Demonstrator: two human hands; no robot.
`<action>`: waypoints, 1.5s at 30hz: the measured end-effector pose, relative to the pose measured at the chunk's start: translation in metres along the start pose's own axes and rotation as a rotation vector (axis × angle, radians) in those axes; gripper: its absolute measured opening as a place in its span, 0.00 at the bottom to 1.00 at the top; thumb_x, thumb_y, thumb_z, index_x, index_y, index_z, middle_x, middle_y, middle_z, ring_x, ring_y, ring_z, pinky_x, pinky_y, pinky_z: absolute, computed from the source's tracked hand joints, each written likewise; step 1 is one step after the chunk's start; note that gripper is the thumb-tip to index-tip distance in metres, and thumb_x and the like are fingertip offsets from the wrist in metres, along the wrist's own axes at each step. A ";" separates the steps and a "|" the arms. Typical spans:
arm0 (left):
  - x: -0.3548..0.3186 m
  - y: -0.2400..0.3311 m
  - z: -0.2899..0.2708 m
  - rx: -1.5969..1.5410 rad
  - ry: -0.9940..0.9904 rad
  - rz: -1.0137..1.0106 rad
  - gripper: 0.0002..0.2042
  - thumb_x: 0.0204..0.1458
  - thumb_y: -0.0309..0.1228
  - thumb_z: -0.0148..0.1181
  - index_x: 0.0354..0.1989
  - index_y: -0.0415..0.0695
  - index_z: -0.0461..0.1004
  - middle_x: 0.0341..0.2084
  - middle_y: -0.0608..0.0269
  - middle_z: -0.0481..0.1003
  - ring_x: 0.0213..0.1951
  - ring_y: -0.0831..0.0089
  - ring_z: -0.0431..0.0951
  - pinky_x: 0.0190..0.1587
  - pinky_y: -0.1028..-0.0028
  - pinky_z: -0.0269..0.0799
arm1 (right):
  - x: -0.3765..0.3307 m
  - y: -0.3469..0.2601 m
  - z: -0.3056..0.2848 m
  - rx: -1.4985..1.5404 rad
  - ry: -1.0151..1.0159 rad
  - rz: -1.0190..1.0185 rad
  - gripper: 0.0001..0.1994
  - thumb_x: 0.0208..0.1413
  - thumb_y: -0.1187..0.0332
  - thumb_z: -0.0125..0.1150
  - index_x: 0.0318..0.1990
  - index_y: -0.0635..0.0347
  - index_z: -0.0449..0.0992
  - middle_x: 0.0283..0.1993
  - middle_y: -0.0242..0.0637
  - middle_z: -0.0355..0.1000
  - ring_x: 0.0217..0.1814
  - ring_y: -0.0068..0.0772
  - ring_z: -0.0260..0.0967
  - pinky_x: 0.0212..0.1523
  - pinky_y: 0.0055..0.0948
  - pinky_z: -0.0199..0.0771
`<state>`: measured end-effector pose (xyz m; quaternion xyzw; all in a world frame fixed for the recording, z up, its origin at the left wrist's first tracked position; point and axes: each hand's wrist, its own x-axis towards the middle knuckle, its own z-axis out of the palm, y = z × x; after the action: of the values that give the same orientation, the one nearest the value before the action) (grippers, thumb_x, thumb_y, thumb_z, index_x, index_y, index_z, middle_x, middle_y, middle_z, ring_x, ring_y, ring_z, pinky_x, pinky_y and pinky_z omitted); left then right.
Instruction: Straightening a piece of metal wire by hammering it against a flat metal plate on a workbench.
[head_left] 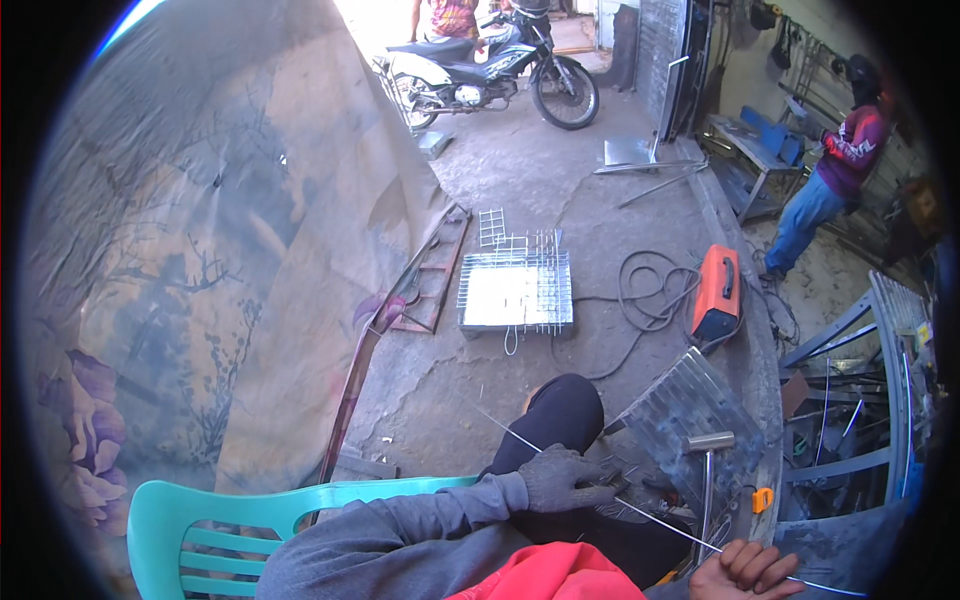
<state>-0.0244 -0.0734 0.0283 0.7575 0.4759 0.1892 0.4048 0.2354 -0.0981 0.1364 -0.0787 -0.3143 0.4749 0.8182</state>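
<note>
A thin metal rod (665, 522) slants across my lap, its far end pointing up and left past my knee. My left hand (568, 480), in a dark grey glove, is closed round the rod near my thigh. Further down to the right, my right hand (745, 572) is bare, with its fingers curled over the same rod. Just beyond the right hand lies a hammer (709, 443) with a metal head and handle, by a ridged metal sheet (690, 412). An orange-yellow tape measure (763, 500) is to the right of the hammer.
A welded wire grid (515, 290) lies ahead on the floor. Right of it stand an orange machine (715, 292) and coiled cable (645, 300). A teal chair (165, 520) is at left. Metal frames (880, 380), a motorcycle (490, 75) and a standing co-worker (835, 165) are farther off.
</note>
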 end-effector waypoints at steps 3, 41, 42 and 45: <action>-0.002 -0.018 0.013 -0.079 0.157 0.120 0.16 0.56 0.46 0.60 0.31 0.44 0.79 0.22 0.51 0.75 0.29 0.52 0.77 0.34 0.56 0.70 | -0.008 -0.002 -0.013 -0.207 -0.043 0.013 0.25 0.72 0.46 0.34 0.24 0.50 0.52 0.16 0.24 0.44 0.15 0.16 0.36 0.15 0.23 0.40; -0.003 -0.011 0.019 -0.085 0.180 -0.010 0.19 0.53 0.50 0.61 0.24 0.46 0.78 0.21 0.53 0.73 0.30 0.55 0.75 0.38 0.59 0.64 | 0.011 0.002 -0.005 -0.376 0.402 -0.042 0.28 0.67 0.37 0.39 0.20 0.45 0.48 0.13 0.22 0.37 0.14 0.18 0.28 0.16 0.24 0.33; -0.003 -0.011 0.018 -0.089 0.175 -0.022 0.19 0.53 0.50 0.62 0.24 0.45 0.78 0.21 0.53 0.73 0.30 0.55 0.75 0.37 0.59 0.65 | 0.010 0.002 -0.005 -0.376 0.402 -0.042 0.28 0.67 0.37 0.39 0.20 0.45 0.48 0.13 0.22 0.37 0.14 0.18 0.28 0.16 0.24 0.33; -0.003 -0.013 0.021 -0.092 0.201 -0.010 0.19 0.52 0.50 0.62 0.23 0.45 0.77 0.21 0.52 0.73 0.30 0.54 0.74 0.37 0.58 0.64 | 0.009 0.002 -0.005 -0.330 0.391 -0.041 0.29 0.66 0.37 0.39 0.20 0.45 0.48 0.13 0.22 0.37 0.14 0.17 0.28 0.16 0.24 0.33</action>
<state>-0.0185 -0.0821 0.0056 0.7131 0.5086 0.2841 0.3901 0.2401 -0.0893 0.1356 -0.2950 -0.2250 0.3763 0.8490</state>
